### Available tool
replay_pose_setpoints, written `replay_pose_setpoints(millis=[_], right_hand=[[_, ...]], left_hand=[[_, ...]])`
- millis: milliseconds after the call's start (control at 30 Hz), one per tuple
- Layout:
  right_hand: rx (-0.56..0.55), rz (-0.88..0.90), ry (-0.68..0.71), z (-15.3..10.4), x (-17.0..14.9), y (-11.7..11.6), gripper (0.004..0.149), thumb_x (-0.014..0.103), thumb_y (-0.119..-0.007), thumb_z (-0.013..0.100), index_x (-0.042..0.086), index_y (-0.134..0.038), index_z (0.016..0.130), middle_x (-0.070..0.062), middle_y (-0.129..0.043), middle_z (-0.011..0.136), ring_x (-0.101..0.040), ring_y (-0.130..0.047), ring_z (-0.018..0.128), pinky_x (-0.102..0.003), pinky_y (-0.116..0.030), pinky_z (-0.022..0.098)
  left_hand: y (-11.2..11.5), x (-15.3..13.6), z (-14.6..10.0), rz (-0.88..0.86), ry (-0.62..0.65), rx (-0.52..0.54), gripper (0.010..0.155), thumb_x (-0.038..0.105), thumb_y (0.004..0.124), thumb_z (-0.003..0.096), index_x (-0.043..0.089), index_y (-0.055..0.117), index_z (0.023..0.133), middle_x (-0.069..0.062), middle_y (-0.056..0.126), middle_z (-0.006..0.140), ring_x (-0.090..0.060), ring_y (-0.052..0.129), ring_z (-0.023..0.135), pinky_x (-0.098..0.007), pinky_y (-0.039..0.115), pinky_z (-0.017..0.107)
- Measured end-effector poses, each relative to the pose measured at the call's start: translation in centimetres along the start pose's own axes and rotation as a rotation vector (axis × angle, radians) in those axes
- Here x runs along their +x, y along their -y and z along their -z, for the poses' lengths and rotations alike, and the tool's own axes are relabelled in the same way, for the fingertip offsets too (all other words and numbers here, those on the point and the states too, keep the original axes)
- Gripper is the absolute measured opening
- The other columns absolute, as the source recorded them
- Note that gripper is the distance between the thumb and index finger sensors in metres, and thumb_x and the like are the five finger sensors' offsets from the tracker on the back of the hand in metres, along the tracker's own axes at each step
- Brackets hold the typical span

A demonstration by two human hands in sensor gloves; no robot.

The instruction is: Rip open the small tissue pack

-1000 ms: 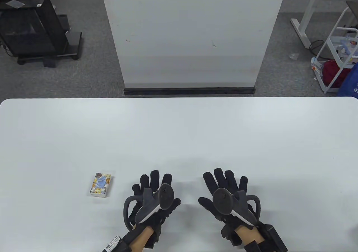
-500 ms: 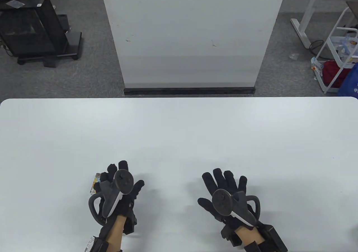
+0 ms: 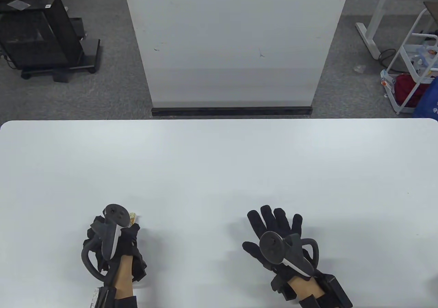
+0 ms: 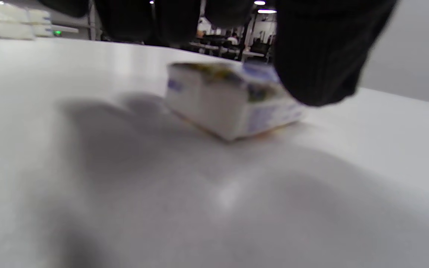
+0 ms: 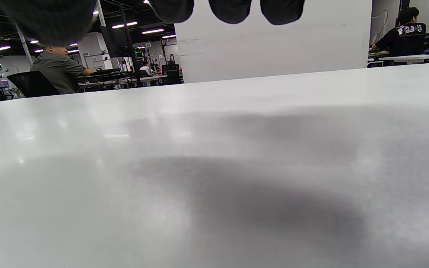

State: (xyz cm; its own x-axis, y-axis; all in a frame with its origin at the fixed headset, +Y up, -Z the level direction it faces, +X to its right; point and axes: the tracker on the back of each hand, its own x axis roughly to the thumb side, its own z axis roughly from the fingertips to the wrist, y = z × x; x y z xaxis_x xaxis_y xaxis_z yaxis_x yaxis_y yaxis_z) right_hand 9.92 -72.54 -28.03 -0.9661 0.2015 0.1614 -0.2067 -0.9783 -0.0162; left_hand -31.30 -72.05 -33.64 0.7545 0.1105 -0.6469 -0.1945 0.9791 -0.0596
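Tissue pack (image 4: 233,100) lies low left on my table (image 3: 219,157), near the bottom edge, with wide bare surface above and rightward. Right hand (image 3: 279,236) rests flat at lower right, fingers spread, holding nothing. Left hand (image 3: 113,232) covers the pack, thumb (image 4: 322,56) overhanging; grip I cannot tell.

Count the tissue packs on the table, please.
1. The pack lies on the table near its front left, mostly hidden under the left hand.
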Motion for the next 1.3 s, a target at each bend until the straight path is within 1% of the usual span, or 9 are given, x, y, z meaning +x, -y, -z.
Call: replay_pose_setpoints(millis=[200,367,500,600,667,867,1000,1233,1300], right_hand=[[0.006,0.003,0.002,0.0,0.0,0.0,0.086,0.071,-0.072,0.044,0.036,-0.047,0.119,-0.005,-0.045,0.125,-0.043,-0.047,0.112,-0.074,-0.029,0.073],[0.005,0.009,-0.001,0.0,0.0,0.1,0.086,0.07,-0.072,0.044,0.036,-0.047,0.119,-0.004,-0.047,0.125,-0.043,-0.049,0.112,-0.074,-0.029,0.073],[0.003,0.006,-0.003,0.1,0.0,0.1,0.085,0.07,-0.072,0.045,0.036,-0.048,0.119,-0.004,-0.047,0.125,-0.042,-0.05,0.112,-0.074,-0.029,0.073],[-0.013,0.007,-0.007,0.0,0.0,0.3,0.086,0.07,-0.072,0.044,0.037,-0.046,0.119,-0.004,-0.041,0.126,-0.043,-0.049,0.112,-0.074,-0.03,0.074],[-0.025,0.012,-0.006,0.0,0.1,0.4,0.086,0.07,-0.072,0.044,0.036,-0.047,0.119,-0.003,-0.044,0.126,-0.043,-0.05,0.112,-0.074,-0.03,0.074],[-0.038,0.015,-0.005,-0.1,0.2,0.6,0.084,0.069,-0.073,0.045,0.034,-0.053,0.118,-0.003,-0.054,0.123,-0.042,-0.055,0.11,-0.073,-0.032,0.074],[-0.027,0.026,0.009,0.0,0.3,0.7,0.083,0.068,-0.074,0.045,0.033,-0.056,0.117,-0.003,-0.064,0.118,-0.039,-0.062,0.107,-0.07,-0.036,0.075],[-0.063,0.044,0.053,-0.4,0.8,0.9,0.082,0.067,-0.078,0.043,0.032,-0.061,0.115,-0.001,-0.072,0.112,-0.037,-0.067,0.105,-0.07,-0.039,0.076],[-0.127,0.065,0.08,-0.7,1.2,1.1,0.078,0.065,-0.08,0.043,0.03,-0.068,0.112,0.002,-0.078,0.107,-0.035,-0.071,0.102,-0.069,-0.041,0.076]], left_hand=[[1.0,-0.3,0.7,0.01,-0.032,-0.104,0.088,0.051,0.088,0.0465,0.024,0.038,0.113,-0.016,0.049,0.118,-0.051,0.05,0.105,-0.07,0.041,0.075],[1.0,-0.1,0.8,0.021,-0.016,-0.089,0.081,0.044,0.088,0.0498,0.023,0.041,0.113,-0.011,0.058,0.114,-0.046,0.059,0.103,-0.068,0.043,0.076],[0.9,0.0,0.6,0.003,0.012,-0.082,0.08,0.041,0.088,0.0503,0.021,0.042,0.112,-0.013,0.061,0.111,-0.044,0.064,0.099,-0.068,0.045,0.075],[0.4,0.8,-0.3,-0.044,0.085,-0.067,0.08,0.041,0.087,0.05,0.021,0.041,0.112,-0.013,0.061,0.11,-0.044,0.065,0.098,-0.068,0.045,0.075],[0.2,1.5,-1.0,-0.064,0.14,-0.064,0.08,0.042,0.087,0.05,0.021,0.041,0.112,-0.013,0.061,0.11,-0.044,0.065,0.098,-0.067,0.046,0.075],[-0.2,5.1,-5.1,-0.103,0.41,-0.014,0.08,0.043,0.087,0.0492,0.021,0.042,0.112,-0.013,0.063,0.109,-0.043,0.069,0.096,-0.067,0.049,0.074],[0.2,7.4,-8.3,-0.073,0.553,-0.028,0.08,0.044,0.087,0.049,0.021,0.043,0.111,-0.013,0.065,0.108,-0.042,0.071,0.095,-0.066,0.05,0.074],[1.6,10.1,-12.4,0.014,0.733,-0.04,0.079,0.044,0.087,0.0489,0.021,0.044,0.111,-0.013,0.066,0.108,-0.041,0.072,0.094,-0.07,0.046,0.074],[2.0,10.7,-13.3,0.027,0.779,-0.046,0.08,0.044,0.087,0.0489,0.021,0.043,0.111,-0.012,0.066,0.108,-0.041,0.072,0.094,-0.069,0.046,0.074]])
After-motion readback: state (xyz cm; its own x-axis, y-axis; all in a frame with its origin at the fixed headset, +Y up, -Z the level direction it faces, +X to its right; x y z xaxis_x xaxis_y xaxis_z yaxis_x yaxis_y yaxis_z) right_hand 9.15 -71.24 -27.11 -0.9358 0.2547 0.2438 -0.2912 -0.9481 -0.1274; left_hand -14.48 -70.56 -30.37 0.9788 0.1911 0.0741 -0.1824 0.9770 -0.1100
